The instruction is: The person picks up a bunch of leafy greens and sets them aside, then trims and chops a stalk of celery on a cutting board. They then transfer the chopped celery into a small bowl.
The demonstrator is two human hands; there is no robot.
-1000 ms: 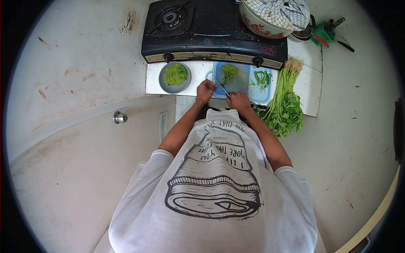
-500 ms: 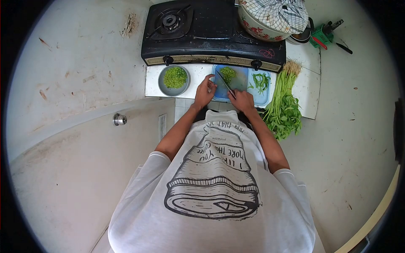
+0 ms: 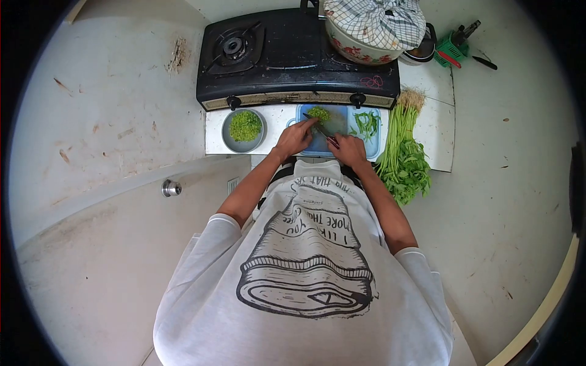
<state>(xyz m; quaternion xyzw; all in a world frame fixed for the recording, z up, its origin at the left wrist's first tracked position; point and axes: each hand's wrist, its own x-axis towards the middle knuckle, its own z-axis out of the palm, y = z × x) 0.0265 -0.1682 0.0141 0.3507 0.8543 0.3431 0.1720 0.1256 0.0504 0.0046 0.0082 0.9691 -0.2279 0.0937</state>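
Observation:
A knife [image 3: 320,129] with a dark blade lies slantwise over the blue cutting board [image 3: 339,127], its handle wrapped by my right hand [image 3: 350,150]. My left hand [image 3: 295,138] reaches over the board's left edge with its index finger stretched out to the blade; the other fingers are partly hidden. Near the blade's tip is a small pile of finely chopped green stems [image 3: 318,113]. Loose green leaves [image 3: 367,124] lie on the pale right part of the board. Left of my left hand stands a grey bowl [image 3: 243,147] holding more chopped greens [image 3: 245,125].
A bundle of leafy green stalks [image 3: 403,140] with roots lies right of the board. Behind is a black two-burner stove [image 3: 290,46] bearing a floral pot [image 3: 360,53] covered with a checked cloth [image 3: 375,21]. A green basket [image 3: 452,52] with utensils stands at the back right.
My left hand has moved from beside the board onto it, its index finger now at the knife blade. My right hand keeps its grip on the knife. The whole view has shifted slightly.

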